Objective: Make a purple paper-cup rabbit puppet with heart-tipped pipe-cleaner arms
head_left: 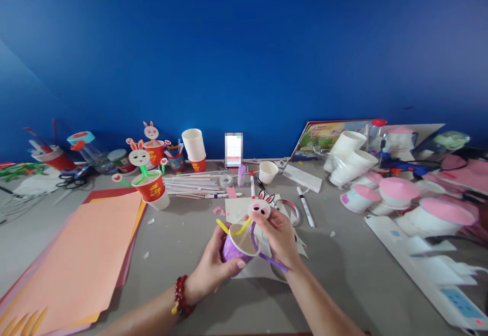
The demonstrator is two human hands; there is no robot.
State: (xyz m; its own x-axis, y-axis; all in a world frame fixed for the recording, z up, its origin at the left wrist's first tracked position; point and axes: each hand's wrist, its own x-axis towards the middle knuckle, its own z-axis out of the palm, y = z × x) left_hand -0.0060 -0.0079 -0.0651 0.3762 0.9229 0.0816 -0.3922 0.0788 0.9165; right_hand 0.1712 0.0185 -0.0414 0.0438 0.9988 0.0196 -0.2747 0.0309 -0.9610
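Purple cup (pixel 232 250): sitting between the two hands near the middle of the scene, its mouth facing up; whether it is touching the tabletop (pixel 171 254) I cannot tell
Left hand (pixel 210 262): its fingers are wrapping around and gripping the purple cup, the thumb pressing along the near side; a red beaded bracelet (pixel 180 295) is circling the wrist
Right hand (pixel 281 235): its fingers are pinching the rabbit face by its lower edge, just above the right side of the cup's rim
Rabbit face (pixel 253 207): showing white with pink cheeks, its ears pointing up and to the right
Yellow strip (pixel 221 225): bending over the left side of the rim and dipping into the cup
Purple strip (pixel 275 263): stretching over the rim and out to the right, passing just below the right hand
Left side: coloured paper sheets (pixel 91 239) are lying in a pile, while a red cup (pixel 150 189) with another rabbit figure is standing beyond them
Right side: pink-topped cups (pixel 399 189) are crowding the far part, and a power strip (pixel 407 262) is lying nearer
Far side: a small white cup (pixel 268 173) is standing before the blue wall (pixel 244 61)
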